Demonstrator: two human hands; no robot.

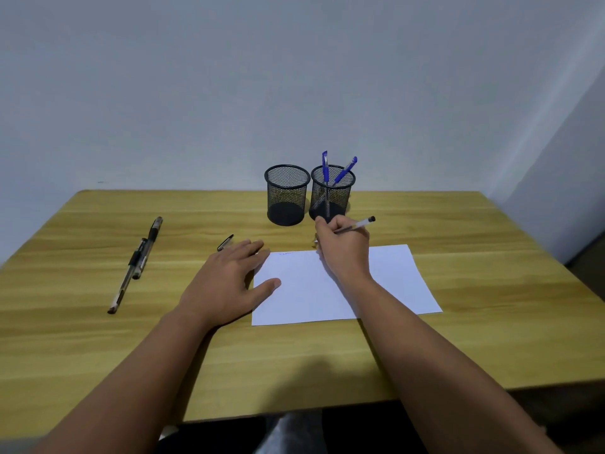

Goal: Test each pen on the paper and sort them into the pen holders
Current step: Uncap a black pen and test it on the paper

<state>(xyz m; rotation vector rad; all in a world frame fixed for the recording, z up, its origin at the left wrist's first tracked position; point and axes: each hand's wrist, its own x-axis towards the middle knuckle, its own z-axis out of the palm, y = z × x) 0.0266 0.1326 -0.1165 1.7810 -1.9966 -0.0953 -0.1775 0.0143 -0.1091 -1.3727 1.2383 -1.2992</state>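
My right hand (343,250) grips a clear pen with a black end (360,223) in a writing hold, its tip hidden behind the hand at the far edge of the white paper (393,283). My left hand (229,283) lies flat, fingers apart, on the paper's left edge. A faint blue mark (287,253) shows near the paper's top left. Two black mesh holders stand at the back: the left holder (287,194) looks empty, the right holder (332,191) has two blue pens (340,173). A black pen cap (225,242) lies just beyond my left fingers.
Two black-and-clear pens (144,253) lie side by side on the wooden desk (98,339) at the left. The desk's back edge meets a pale wall. The desk's front edge runs close to my body, with dark floor below.
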